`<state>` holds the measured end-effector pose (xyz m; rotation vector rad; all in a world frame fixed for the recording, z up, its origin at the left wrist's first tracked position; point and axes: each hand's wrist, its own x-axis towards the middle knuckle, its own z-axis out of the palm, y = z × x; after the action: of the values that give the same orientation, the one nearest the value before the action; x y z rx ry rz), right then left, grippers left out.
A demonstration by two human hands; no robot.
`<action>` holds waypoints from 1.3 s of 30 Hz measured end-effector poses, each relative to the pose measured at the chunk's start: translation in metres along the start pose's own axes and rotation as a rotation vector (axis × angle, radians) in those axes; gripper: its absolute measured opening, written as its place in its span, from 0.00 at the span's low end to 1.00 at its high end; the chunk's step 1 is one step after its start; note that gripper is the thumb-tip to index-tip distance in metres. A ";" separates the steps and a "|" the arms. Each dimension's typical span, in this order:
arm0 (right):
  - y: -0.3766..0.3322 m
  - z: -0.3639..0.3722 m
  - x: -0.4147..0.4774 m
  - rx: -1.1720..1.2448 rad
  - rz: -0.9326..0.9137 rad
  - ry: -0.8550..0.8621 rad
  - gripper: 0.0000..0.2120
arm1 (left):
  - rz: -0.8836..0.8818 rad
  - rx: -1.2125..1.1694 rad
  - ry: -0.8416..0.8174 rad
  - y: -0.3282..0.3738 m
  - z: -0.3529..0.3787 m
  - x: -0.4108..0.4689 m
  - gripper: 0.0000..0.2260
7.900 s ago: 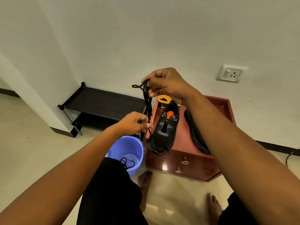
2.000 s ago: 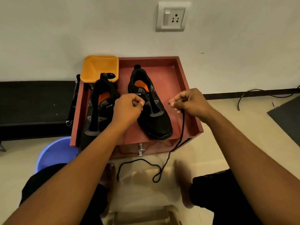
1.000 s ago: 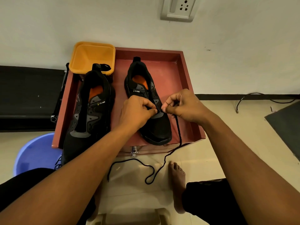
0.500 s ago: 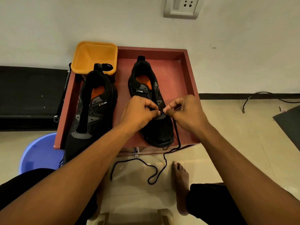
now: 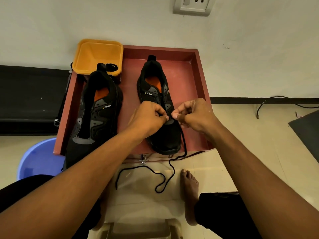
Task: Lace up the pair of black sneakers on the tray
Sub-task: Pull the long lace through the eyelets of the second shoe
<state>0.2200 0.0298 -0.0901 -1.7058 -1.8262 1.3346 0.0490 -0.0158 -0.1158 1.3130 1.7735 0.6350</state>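
Note:
Two black sneakers with orange insoles lie on a red-brown tray [image 5: 198,78]. The left sneaker [image 5: 96,116] hangs over the tray's front edge. Over the lower eyelets of the right sneaker [image 5: 155,90] my left hand [image 5: 148,118] and my right hand [image 5: 196,114] meet, fingers curled. My right hand pinches a black lace [image 5: 183,144] that runs down past the toe and loops on the floor. My left hand's fingertips pinch at the eyelet area; what they hold is hidden.
An orange tub [image 5: 98,56] sits at the tray's back left corner. A blue bucket [image 5: 38,161] stands on the floor at left, beside a black low rack [image 5: 29,94]. A wall socket [image 5: 192,5] is above. My bare foot [image 5: 189,183] rests below the tray.
Over the last seconds both hands came together over the right sneaker's lower eyelets, the right hand bringing the lace end in. In the last half second they barely moved.

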 end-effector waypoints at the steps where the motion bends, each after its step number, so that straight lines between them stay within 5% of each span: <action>1: -0.001 0.000 -0.001 0.001 -0.004 0.002 0.04 | -0.001 0.010 0.000 0.001 0.001 -0.001 0.07; 6: -0.010 0.004 0.005 -0.086 -0.007 -0.006 0.15 | 0.025 -0.012 0.023 0.000 0.004 -0.005 0.05; 17: -0.012 -0.002 0.009 -0.051 -0.007 -0.075 0.11 | 0.048 -0.092 -0.019 -0.002 -0.014 -0.013 0.10; 25: -0.016 0.001 0.013 -0.041 0.016 -0.108 0.12 | 0.164 -0.214 -0.148 -0.010 -0.074 -0.022 0.03; 31: -0.022 -0.004 0.008 -0.105 -0.207 -0.013 0.07 | 0.160 -0.155 -0.098 -0.013 -0.071 -0.017 0.03; 35: -0.033 0.000 -0.003 0.049 -0.365 -0.159 0.10 | 0.201 -0.151 -0.078 -0.012 -0.072 -0.019 0.02; 39: -0.030 0.007 -0.007 -0.045 -0.438 -0.154 0.05 | 0.185 -0.161 -0.050 -0.016 -0.065 -0.020 0.02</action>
<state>0.1984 0.0253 -0.0680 -1.1484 -2.1681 1.2682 -0.0121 -0.0348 -0.0871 1.3783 1.5378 0.8224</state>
